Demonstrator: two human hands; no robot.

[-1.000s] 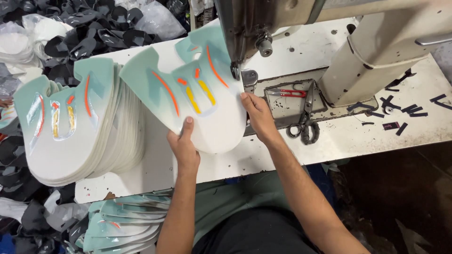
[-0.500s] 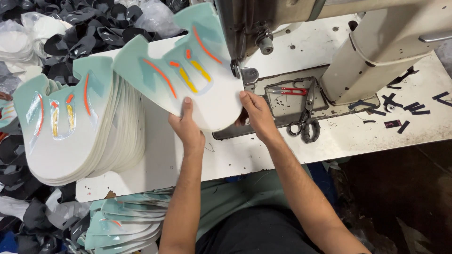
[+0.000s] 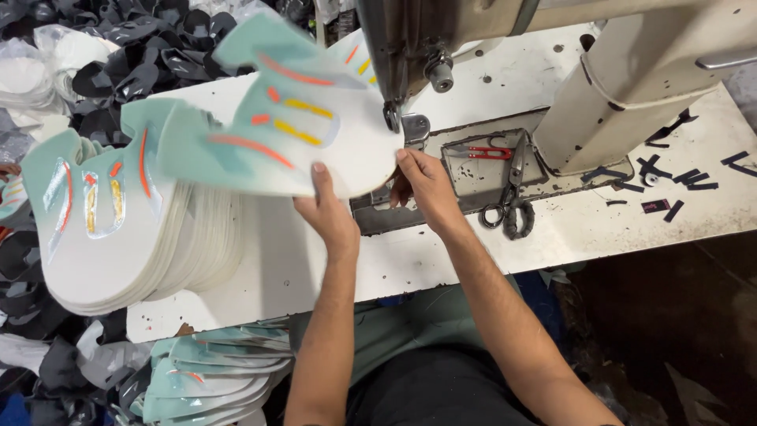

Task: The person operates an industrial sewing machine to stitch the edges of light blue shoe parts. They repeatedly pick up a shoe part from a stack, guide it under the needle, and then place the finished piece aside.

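1. Head view: both hands, left hand and right hand, have fingers gripping a mint-and-white flat shoe-upper panel at the sewing machine's needle.
2. Judged step: positioning the panel; next calls for aligning its edge under the needle.

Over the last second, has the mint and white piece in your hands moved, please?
Yes. The mint and white piece has swung left and up, turning away from the sewing machine toward the stack.

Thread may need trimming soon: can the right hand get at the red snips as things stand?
Probably yes. The right hand is at the panel edge, and the red snips lie just beside it in the open tray, nothing between.
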